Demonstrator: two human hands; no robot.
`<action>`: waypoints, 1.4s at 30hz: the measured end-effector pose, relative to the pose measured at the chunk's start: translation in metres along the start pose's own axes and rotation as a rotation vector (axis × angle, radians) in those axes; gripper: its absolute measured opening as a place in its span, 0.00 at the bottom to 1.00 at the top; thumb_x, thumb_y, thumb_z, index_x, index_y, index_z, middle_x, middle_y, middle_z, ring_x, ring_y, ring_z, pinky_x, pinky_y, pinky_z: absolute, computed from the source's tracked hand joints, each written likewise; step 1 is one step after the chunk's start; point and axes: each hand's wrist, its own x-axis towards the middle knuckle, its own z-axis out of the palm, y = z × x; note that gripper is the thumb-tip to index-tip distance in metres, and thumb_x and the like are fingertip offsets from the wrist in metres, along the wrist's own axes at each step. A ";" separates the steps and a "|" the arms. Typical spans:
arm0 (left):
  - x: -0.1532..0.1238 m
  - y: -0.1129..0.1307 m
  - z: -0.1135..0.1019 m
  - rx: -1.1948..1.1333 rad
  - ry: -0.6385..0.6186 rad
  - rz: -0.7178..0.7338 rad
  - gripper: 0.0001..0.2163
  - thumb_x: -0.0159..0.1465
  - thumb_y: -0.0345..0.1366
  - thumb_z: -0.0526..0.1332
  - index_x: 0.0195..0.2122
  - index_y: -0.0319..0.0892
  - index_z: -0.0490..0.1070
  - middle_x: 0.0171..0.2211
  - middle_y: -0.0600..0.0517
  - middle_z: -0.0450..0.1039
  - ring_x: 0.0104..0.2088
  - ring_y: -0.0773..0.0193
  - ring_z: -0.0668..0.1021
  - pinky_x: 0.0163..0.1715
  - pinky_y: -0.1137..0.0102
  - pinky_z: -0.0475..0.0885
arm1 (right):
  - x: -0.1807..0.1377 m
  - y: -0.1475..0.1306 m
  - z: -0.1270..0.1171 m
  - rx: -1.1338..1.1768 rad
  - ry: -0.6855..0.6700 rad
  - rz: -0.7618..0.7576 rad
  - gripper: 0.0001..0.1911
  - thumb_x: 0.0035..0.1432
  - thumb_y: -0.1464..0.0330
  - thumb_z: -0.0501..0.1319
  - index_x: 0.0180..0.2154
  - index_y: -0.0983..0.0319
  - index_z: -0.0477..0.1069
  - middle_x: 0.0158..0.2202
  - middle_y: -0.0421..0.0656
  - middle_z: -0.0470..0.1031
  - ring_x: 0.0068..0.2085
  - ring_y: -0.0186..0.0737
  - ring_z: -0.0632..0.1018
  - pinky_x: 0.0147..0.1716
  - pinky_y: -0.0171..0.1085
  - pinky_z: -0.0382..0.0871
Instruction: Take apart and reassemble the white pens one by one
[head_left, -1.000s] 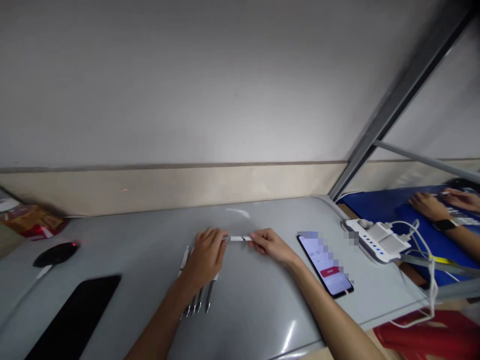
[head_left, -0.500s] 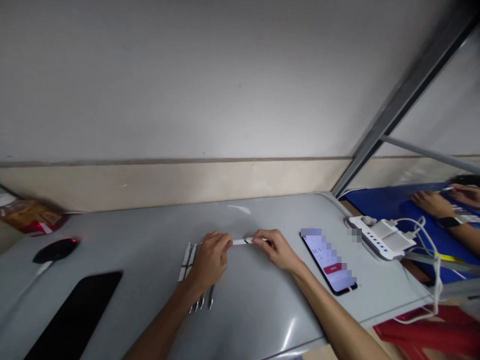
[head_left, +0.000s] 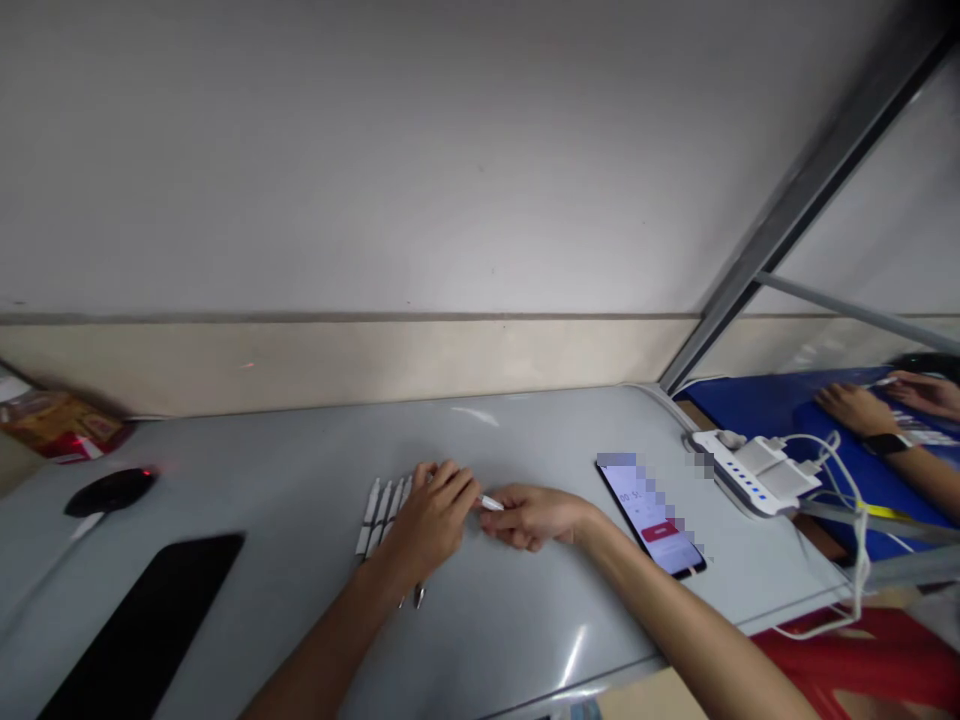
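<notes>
Pen [head_left: 492,504], apparently, in left hand [head_left: 436,512], right hand [head_left: 536,517]

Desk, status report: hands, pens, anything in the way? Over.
Left grip, right grip: both on white pen, mostly hidden. Other pens beside left grip, partly covered. Phone right, clear of both.

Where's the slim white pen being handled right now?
In the head view, the slim white pen is below centre, held between the left hand and right hand, right of the row of white-and-silver pens.
</notes>
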 end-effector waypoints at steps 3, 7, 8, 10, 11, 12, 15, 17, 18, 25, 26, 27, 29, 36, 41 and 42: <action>-0.001 0.001 -0.001 -0.046 -0.008 0.037 0.09 0.65 0.24 0.49 0.30 0.42 0.64 0.31 0.49 0.69 0.35 0.59 0.66 0.38 0.60 0.58 | 0.005 0.005 0.003 0.233 -0.198 0.081 0.22 0.57 0.56 0.59 0.24 0.59 0.50 0.16 0.28 0.46 0.17 0.25 0.46 0.14 0.27 0.40; -0.001 0.004 -0.003 -0.063 -0.019 0.056 0.10 0.62 0.23 0.51 0.26 0.42 0.62 0.28 0.50 0.68 0.33 0.59 0.67 0.35 0.61 0.57 | 0.006 0.015 0.008 0.082 -0.139 0.020 0.25 0.52 0.63 0.65 0.23 0.59 0.46 0.15 0.28 0.46 0.16 0.24 0.48 0.15 0.28 0.42; -0.001 0.006 -0.003 -0.070 -0.021 0.042 0.10 0.60 0.22 0.51 0.26 0.42 0.62 0.28 0.50 0.68 0.33 0.59 0.67 0.34 0.61 0.57 | 0.005 0.016 0.010 -0.045 -0.056 -0.025 0.24 0.51 0.65 0.64 0.23 0.59 0.46 0.15 0.29 0.47 0.16 0.24 0.50 0.16 0.28 0.44; 0.000 0.010 -0.002 -0.097 -0.014 -0.012 0.10 0.58 0.21 0.51 0.26 0.42 0.62 0.27 0.50 0.68 0.32 0.59 0.67 0.33 0.61 0.56 | 0.004 0.018 0.014 -0.403 0.163 -0.130 0.20 0.52 0.70 0.62 0.21 0.60 0.49 0.16 0.31 0.52 0.18 0.26 0.56 0.18 0.30 0.47; 0.001 0.012 -0.001 -0.113 -0.003 -0.049 0.10 0.58 0.20 0.51 0.25 0.42 0.62 0.26 0.51 0.69 0.32 0.59 0.68 0.33 0.61 0.56 | 0.004 0.018 0.016 -0.613 0.291 -0.169 0.16 0.53 0.73 0.60 0.21 0.61 0.53 0.17 0.33 0.56 0.19 0.28 0.59 0.19 0.31 0.49; 0.002 0.014 0.000 -0.126 0.011 -0.089 0.10 0.58 0.21 0.51 0.26 0.42 0.62 0.26 0.51 0.69 0.32 0.59 0.68 0.33 0.61 0.56 | 0.003 0.018 0.017 -0.819 0.416 -0.188 0.12 0.53 0.75 0.58 0.22 0.61 0.57 0.18 0.35 0.61 0.20 0.30 0.62 0.21 0.32 0.51; 0.004 0.017 0.006 -0.165 0.047 -0.205 0.10 0.61 0.22 0.49 0.27 0.42 0.63 0.26 0.51 0.70 0.33 0.60 0.69 0.34 0.62 0.56 | 0.004 0.014 0.018 -1.278 0.665 -0.129 0.08 0.56 0.79 0.54 0.31 0.62 0.67 0.25 0.44 0.73 0.25 0.37 0.71 0.25 0.35 0.56; 0.006 0.016 0.010 -0.188 0.048 -0.265 0.12 0.65 0.25 0.48 0.27 0.42 0.63 0.27 0.52 0.70 0.33 0.60 0.70 0.35 0.62 0.57 | 0.005 0.010 0.017 -1.414 0.689 -0.102 0.07 0.62 0.76 0.52 0.36 0.63 0.68 0.30 0.48 0.76 0.28 0.41 0.74 0.27 0.36 0.58; 0.006 0.015 0.011 -0.193 0.044 -0.289 0.12 0.67 0.27 0.47 0.27 0.42 0.63 0.27 0.52 0.70 0.33 0.61 0.71 0.35 0.63 0.57 | 0.006 0.008 0.016 -1.449 0.692 -0.114 0.06 0.65 0.72 0.52 0.38 0.63 0.68 0.32 0.49 0.76 0.30 0.43 0.75 0.28 0.37 0.60; -0.001 0.000 0.007 -0.212 0.007 -0.247 0.09 0.70 0.33 0.48 0.43 0.44 0.66 0.40 0.51 0.75 0.43 0.58 0.72 0.41 0.62 0.58 | 0.015 0.008 0.017 -1.454 0.767 -0.326 0.15 0.69 0.63 0.47 0.46 0.61 0.68 0.41 0.47 0.75 0.43 0.44 0.73 0.40 0.40 0.63; -0.002 -0.002 0.007 -0.215 0.000 -0.234 0.08 0.69 0.33 0.49 0.44 0.44 0.66 0.41 0.51 0.75 0.43 0.58 0.72 0.41 0.62 0.58 | 0.017 0.009 0.016 -1.426 0.762 -0.329 0.14 0.69 0.64 0.48 0.47 0.61 0.68 0.41 0.47 0.75 0.42 0.43 0.73 0.39 0.39 0.63; -0.003 -0.004 0.008 -0.213 -0.011 -0.223 0.08 0.69 0.32 0.49 0.44 0.44 0.66 0.41 0.51 0.75 0.43 0.58 0.72 0.40 0.62 0.58 | 0.018 0.011 0.016 -1.393 0.757 -0.317 0.13 0.68 0.64 0.49 0.46 0.61 0.68 0.40 0.46 0.75 0.40 0.42 0.74 0.38 0.38 0.62; -0.005 -0.007 0.012 -0.197 -0.029 -0.216 0.08 0.69 0.30 0.49 0.40 0.44 0.67 0.37 0.51 0.74 0.41 0.58 0.72 0.39 0.63 0.58 | 0.019 0.013 0.015 -1.328 0.766 -0.267 0.10 0.67 0.65 0.51 0.45 0.60 0.69 0.37 0.44 0.75 0.36 0.39 0.74 0.34 0.36 0.61; -0.004 -0.012 0.019 -0.087 -0.006 -0.267 0.11 0.67 0.26 0.48 0.33 0.43 0.66 0.34 0.50 0.72 0.39 0.58 0.71 0.37 0.64 0.58 | 0.026 0.020 0.020 -1.268 0.890 -0.394 0.13 0.68 0.63 0.50 0.46 0.60 0.69 0.39 0.46 0.72 0.41 0.42 0.71 0.40 0.38 0.61; -0.002 -0.011 0.011 -0.181 0.002 -0.281 0.11 0.70 0.34 0.47 0.40 0.43 0.68 0.36 0.51 0.74 0.39 0.59 0.72 0.40 0.63 0.60 | 0.031 0.026 0.018 -1.224 0.963 -0.465 0.11 0.67 0.70 0.51 0.46 0.62 0.69 0.42 0.49 0.71 0.41 0.42 0.70 0.41 0.39 0.62; -0.002 -0.011 0.009 -0.199 0.006 -0.266 0.10 0.70 0.36 0.48 0.43 0.44 0.68 0.38 0.51 0.75 0.40 0.59 0.73 0.41 0.63 0.61 | 0.030 0.027 0.017 -1.202 0.959 -0.467 0.10 0.66 0.71 0.52 0.46 0.62 0.69 0.42 0.48 0.71 0.40 0.41 0.70 0.40 0.38 0.62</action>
